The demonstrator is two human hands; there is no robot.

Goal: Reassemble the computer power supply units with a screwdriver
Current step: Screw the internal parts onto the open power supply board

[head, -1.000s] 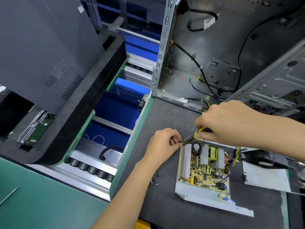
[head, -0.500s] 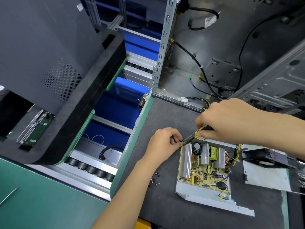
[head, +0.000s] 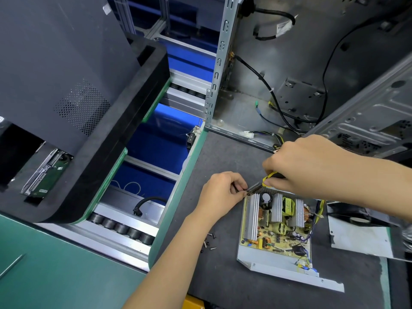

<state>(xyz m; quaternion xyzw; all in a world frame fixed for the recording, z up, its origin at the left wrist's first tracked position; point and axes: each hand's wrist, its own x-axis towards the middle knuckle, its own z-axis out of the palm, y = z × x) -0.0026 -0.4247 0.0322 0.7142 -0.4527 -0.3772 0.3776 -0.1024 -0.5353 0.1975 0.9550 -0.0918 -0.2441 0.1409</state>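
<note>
One power supply (head: 276,228) open on desk (head: 223,286), board seated in tray | left hand (head: 223,192) pinches something small at back-left corner | right hand (head: 312,166) grips yellow-black screwdriver (head: 270,177) there | cover (head: 361,237) off beside it, loose screws (head: 208,241) left; early stage
</note>
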